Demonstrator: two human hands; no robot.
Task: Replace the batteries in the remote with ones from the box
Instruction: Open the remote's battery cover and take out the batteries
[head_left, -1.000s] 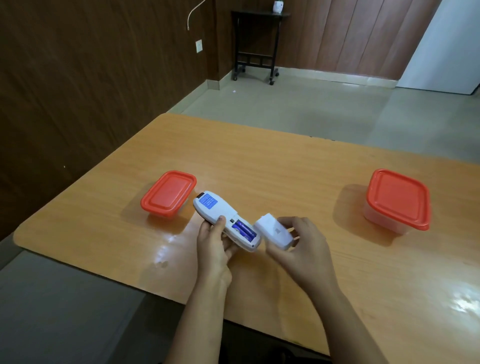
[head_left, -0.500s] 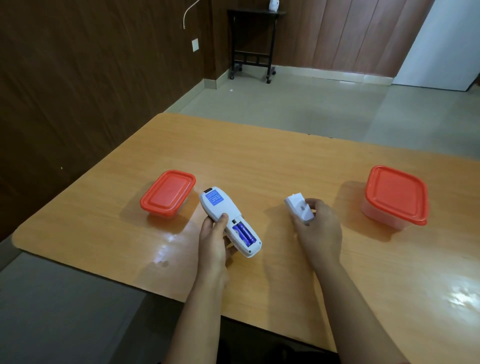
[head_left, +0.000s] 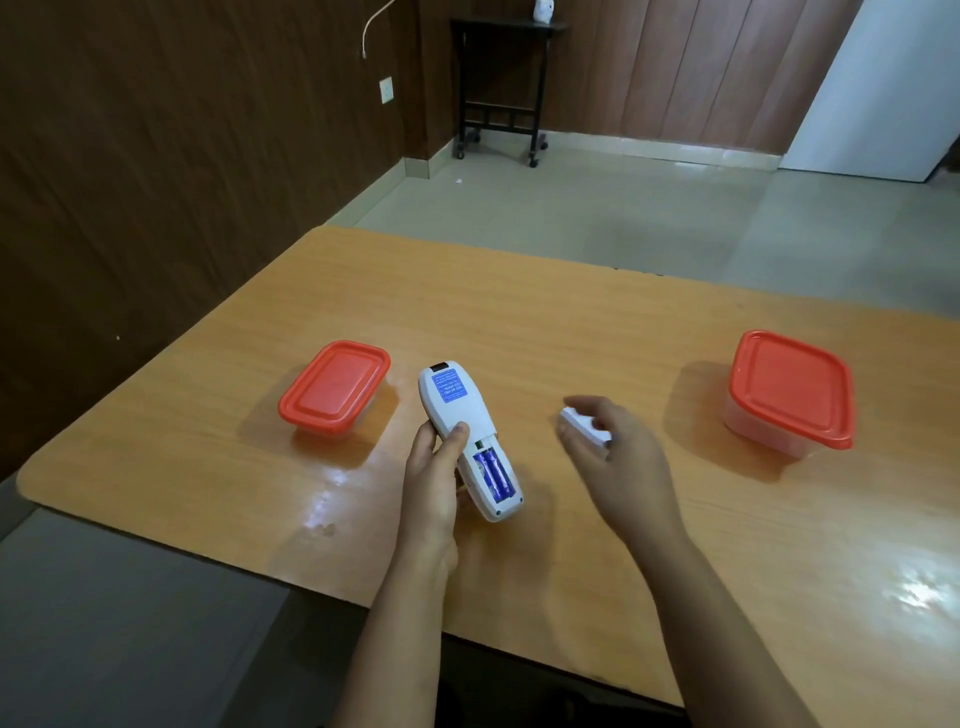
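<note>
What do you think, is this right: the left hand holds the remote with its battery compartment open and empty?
Not quite. The left hand does hold the remote with its battery compartment open, but the compartment is not empty: the head view shows purple batteries lying in it.

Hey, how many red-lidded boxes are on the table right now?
2. The left box sits closed beside the remote in the left hand. The right box sits closed beyond the right hand. No others seem hidden.

Dark wood-panelled walls (head_left: 156, 156), pale floor (head_left: 571, 208) — black wheeled stand (head_left: 498, 78), white door (head_left: 883, 88)
</note>
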